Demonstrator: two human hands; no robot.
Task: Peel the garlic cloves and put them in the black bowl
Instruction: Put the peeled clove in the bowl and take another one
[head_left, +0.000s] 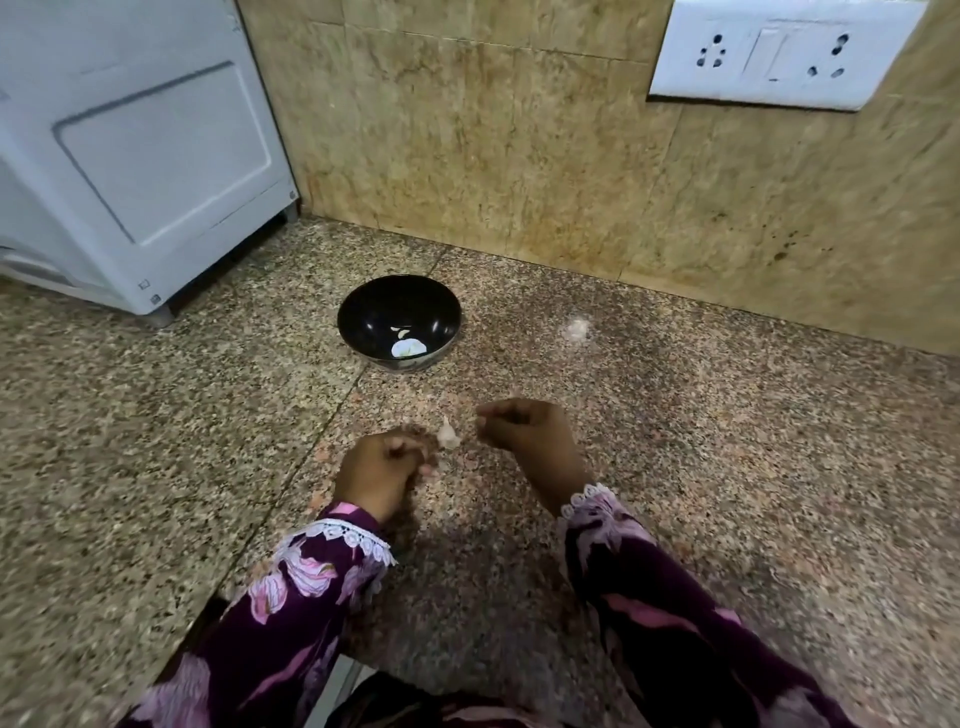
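Dark floral sleeves with white lace cuffs (358, 538) lead from the near edge of the speckled granite counter (727, 467) to two curled hands: the left hand (382, 475) pinches a pale, papery garlic clove (448, 435) at its fingertips, while the right hand (524, 434) sits just beside it, fingers bent, though blur hides whether it holds peel. Straight beyond the clove, toward the counter's back edge, the glossy black bowl (363, 306) holds peeled pale pieces (408, 347); the left hand is nearer it.
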